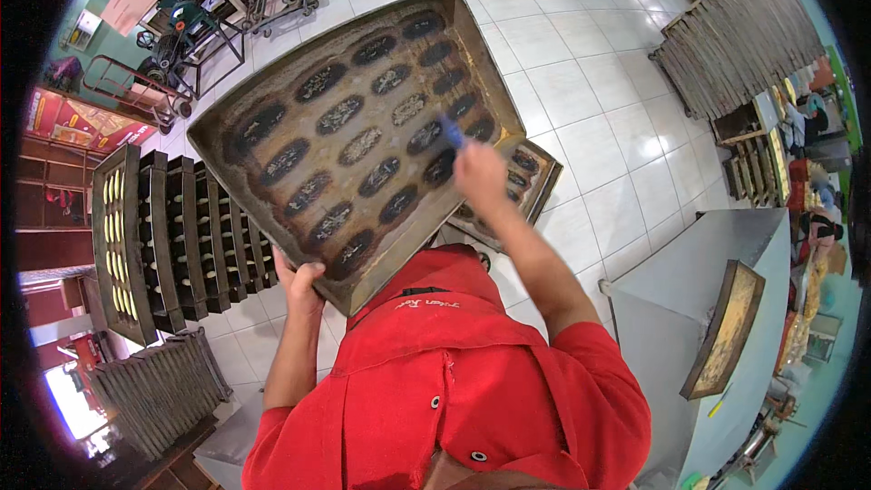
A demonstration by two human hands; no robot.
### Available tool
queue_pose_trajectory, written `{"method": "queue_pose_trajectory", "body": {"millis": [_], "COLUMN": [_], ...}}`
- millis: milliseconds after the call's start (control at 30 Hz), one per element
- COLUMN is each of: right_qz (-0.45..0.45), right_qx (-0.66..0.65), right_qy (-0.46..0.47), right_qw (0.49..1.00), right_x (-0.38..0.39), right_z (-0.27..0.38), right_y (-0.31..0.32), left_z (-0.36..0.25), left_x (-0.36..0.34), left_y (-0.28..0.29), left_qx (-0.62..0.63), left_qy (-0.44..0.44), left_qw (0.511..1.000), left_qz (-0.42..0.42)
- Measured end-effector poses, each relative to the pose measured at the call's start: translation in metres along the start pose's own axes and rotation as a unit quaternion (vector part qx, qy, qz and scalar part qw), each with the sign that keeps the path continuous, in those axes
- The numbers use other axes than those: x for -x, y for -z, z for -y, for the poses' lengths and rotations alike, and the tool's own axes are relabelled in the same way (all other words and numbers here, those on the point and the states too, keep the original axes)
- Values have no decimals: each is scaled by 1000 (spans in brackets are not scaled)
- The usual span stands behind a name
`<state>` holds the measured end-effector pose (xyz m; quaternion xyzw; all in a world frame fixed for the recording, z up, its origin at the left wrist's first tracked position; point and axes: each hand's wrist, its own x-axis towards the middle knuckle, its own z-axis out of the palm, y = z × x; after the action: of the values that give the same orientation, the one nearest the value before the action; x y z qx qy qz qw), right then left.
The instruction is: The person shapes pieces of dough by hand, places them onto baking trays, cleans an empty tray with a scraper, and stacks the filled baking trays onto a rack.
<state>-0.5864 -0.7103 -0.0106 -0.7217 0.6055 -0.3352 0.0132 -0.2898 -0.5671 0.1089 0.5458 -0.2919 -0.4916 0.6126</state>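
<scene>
A large, worn baking tray [304, 141] with raised sides tilts in front of me, its inner face showing rows of dark oval marks. My left hand [299, 283] is closed on its lower left rim, thumb over the edge. Above the tray's right side, my right hand [481, 177] is closed around a blue tool [451, 132]. Motion blurs this tool, so its kind and whether it touches the tray cannot be made out. Partly hidden behind the first, a second baking tray [544, 183] with similar oval marks lies lower down.
To the left, a rack of trays [116, 245] carries pale elongated dough pieces. Stacked trays stand at lower left [159, 386] and upper right [739, 36]. On the right, a grey metal table [671, 263] bears a narrow pan [726, 331]. White floor tiles [599, 118] lie beyond.
</scene>
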Motion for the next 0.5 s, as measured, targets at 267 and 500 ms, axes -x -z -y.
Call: {"method": "queue_pose_trajectory", "body": {"millis": [267, 500], "right_qz": [-24, 39], "right_qx": [-76, -133], "right_qy": [-194, -256], "right_qw": [978, 957], "right_x": [-46, -20], "right_z": [-42, 12], "right_y": [41, -24], "left_z": [-12, 3], "left_x": [-9, -34], "left_y": [33, 28], "left_qx": [-125, -290], "left_qy": [-14, -95], "left_qw": [992, 952], "left_qz": [3, 27]}}
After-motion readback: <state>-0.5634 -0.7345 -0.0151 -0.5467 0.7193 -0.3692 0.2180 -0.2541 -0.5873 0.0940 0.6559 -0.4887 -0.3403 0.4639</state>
